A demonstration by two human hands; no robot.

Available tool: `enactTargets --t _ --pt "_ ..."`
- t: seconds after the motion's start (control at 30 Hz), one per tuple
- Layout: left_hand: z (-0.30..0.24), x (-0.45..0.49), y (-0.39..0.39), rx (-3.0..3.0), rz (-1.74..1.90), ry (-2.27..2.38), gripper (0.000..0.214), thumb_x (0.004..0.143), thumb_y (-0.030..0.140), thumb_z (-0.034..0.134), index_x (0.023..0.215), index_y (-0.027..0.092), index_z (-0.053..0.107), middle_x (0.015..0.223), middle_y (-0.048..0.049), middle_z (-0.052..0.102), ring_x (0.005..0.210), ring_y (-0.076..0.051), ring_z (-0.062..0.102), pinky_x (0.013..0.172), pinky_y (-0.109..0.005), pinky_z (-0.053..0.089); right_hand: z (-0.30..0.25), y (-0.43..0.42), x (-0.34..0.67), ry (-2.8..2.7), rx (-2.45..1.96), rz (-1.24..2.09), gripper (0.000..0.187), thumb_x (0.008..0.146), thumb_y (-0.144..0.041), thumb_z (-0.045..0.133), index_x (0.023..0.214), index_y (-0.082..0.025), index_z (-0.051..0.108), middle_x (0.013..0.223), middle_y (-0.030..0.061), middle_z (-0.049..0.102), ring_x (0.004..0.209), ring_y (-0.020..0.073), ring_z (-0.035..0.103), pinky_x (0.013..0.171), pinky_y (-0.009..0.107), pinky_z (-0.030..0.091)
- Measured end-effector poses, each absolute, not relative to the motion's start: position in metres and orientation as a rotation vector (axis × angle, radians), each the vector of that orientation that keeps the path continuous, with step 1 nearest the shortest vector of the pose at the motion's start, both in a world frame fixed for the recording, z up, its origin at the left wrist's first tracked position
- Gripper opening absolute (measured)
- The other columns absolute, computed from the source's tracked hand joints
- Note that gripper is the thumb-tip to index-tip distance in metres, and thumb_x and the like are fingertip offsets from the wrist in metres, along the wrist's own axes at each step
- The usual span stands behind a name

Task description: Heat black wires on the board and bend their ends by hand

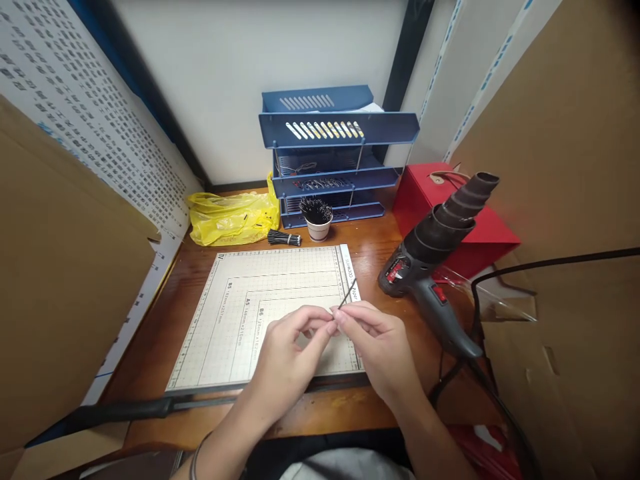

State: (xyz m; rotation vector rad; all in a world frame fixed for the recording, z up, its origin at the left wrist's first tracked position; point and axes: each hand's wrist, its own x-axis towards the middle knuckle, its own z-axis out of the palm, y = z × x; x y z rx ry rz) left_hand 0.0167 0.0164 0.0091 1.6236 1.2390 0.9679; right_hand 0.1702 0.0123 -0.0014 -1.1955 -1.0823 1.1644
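A thin black wire [347, 294] sticks up and to the right from between my fingertips, above the right side of a paper trimmer [240, 277] with a printed grid. My right hand [383, 343] is closed, its thumb and index finger pinching the wire near the lower end. Against those fingertips, my left hand [290, 347] is also closed in a pinch at the same end of the wire. The wire's very tip is hidden by the fingers.
A heat gun [430, 260] stands on the right, nozzle up, before a red box [450, 193]. Behind the trimmer are a paper cup [319, 231] of black wires, a wire bundle [284, 238], a yellow plastic bag [230, 220] and blue trays [335, 137]. The trimmer's handle [125, 409] lies front left.
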Motion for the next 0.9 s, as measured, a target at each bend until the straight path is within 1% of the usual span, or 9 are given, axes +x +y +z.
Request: enactTargets --t 0.1,0.17,0.33,0.4,0.5,0.57,0.67,0.77,0.9 --pt "0.007 0.018 0.019 1.593 0.890 1.231 0.018 0.097 0.036 0.066 0.100 0.022 0.076 0.097 -0.0037 0.081 0.088 -0.019 0.075 0.066 -0.023 0.053 0.001 0.012 0.171 -1.087 -1.231 1.172 0.016 0.088 -0.033 0.074 0.080 -0.020 0.080 0.081 0.0040 0.068 0.059 0.0121 0.052 0.049 0.026 0.038" --pt "0.007 0.017 0.023 1.606 0.886 1.242 0.020 0.098 0.039 0.065 0.101 0.023 0.077 0.100 -0.0041 0.081 0.090 -0.020 0.075 0.068 -0.025 0.055 0.003 0.013 0.172 -1.133 -1.255 1.132 0.016 0.089 -0.033 0.072 0.082 -0.021 0.079 0.083 0.0037 0.069 0.054 0.0100 0.046 0.046 0.025 0.035" --pt "-0.010 0.008 0.027 1.689 0.926 1.343 0.026 0.097 0.040 0.065 0.117 0.025 0.074 0.120 -0.0060 0.078 0.111 -0.024 0.071 0.099 -0.036 0.053 0.013 0.046 0.176 -1.338 -1.402 0.853 0.024 0.093 -0.041 0.066 0.088 -0.020 0.076 0.068 0.0018 0.070 0.048 0.0123 0.051 0.046 0.026 0.040" --pt "-0.020 0.002 0.024 1.666 0.931 1.390 0.025 0.098 0.041 0.063 0.112 0.024 0.075 0.116 -0.0067 0.078 0.110 -0.024 0.071 0.099 -0.038 0.053 0.020 0.076 0.178 -1.356 -1.396 0.772 0.025 0.094 -0.042 0.063 0.091 -0.020 0.074 0.084 0.0048 0.077 0.056 0.0143 0.061 0.053 0.027 0.046" --pt "-0.030 -0.007 0.018 1.639 0.930 1.404 0.025 0.100 0.041 0.060 0.104 0.023 0.076 0.110 -0.0072 0.078 0.105 -0.024 0.072 0.096 -0.039 0.053 0.034 0.131 0.181 -1.418 -1.401 0.622 0.017 0.092 -0.035 0.065 0.094 -0.020 0.072 0.084 0.0042 0.078 0.072 0.0185 0.070 0.071 0.031 0.053" --pt "-0.032 -0.011 0.016 1.632 0.931 1.393 0.024 0.101 0.040 0.060 0.103 0.023 0.076 0.108 -0.0067 0.078 0.104 -0.024 0.072 0.096 -0.039 0.053 0.044 0.167 0.181 -1.452 -1.421 0.504 0.015 0.092 -0.032 0.065 0.093 -0.020 0.072 0.085 0.0045 0.078 0.081 0.0201 0.071 0.083 0.034 0.053" --pt "-0.031 -0.013 0.015 1.628 0.936 1.375 0.024 0.101 0.039 0.059 0.102 0.023 0.077 0.107 -0.0064 0.078 0.103 -0.023 0.071 0.095 -0.038 0.054 0.053 0.211 0.178 -1.518 -1.467 0.368 0.012 0.091 -0.028 0.066 0.090 -0.020 0.075 0.099 0.0074 0.077 0.099 0.0237 0.070 0.095 0.037 0.049" --pt "-0.030 -0.012 0.016 1.631 0.938 1.369 0.023 0.100 0.038 0.060 0.102 0.023 0.077 0.107 -0.0064 0.078 0.103 -0.023 0.071 0.095 -0.038 0.054 0.052 0.236 0.173 -1.581 -1.541 0.309 0.012 0.088 -0.028 0.071 0.090 -0.019 0.078 0.105 0.0114 0.074 0.103 0.0280 0.067 0.096 0.041 0.048" --pt "-0.031 -0.012 0.017 1.635 0.933 1.366 0.023 0.101 0.038 0.060 0.101 0.023 0.077 0.105 -0.0063 0.078 0.102 -0.023 0.071 0.093 -0.038 0.053 0.046 0.248 0.170 -1.631 -1.615 0.278 0.015 0.088 -0.031 0.071 0.089 -0.019 0.079 0.107 0.0137 0.072 0.097 0.0281 0.066 0.091 0.042 0.049"
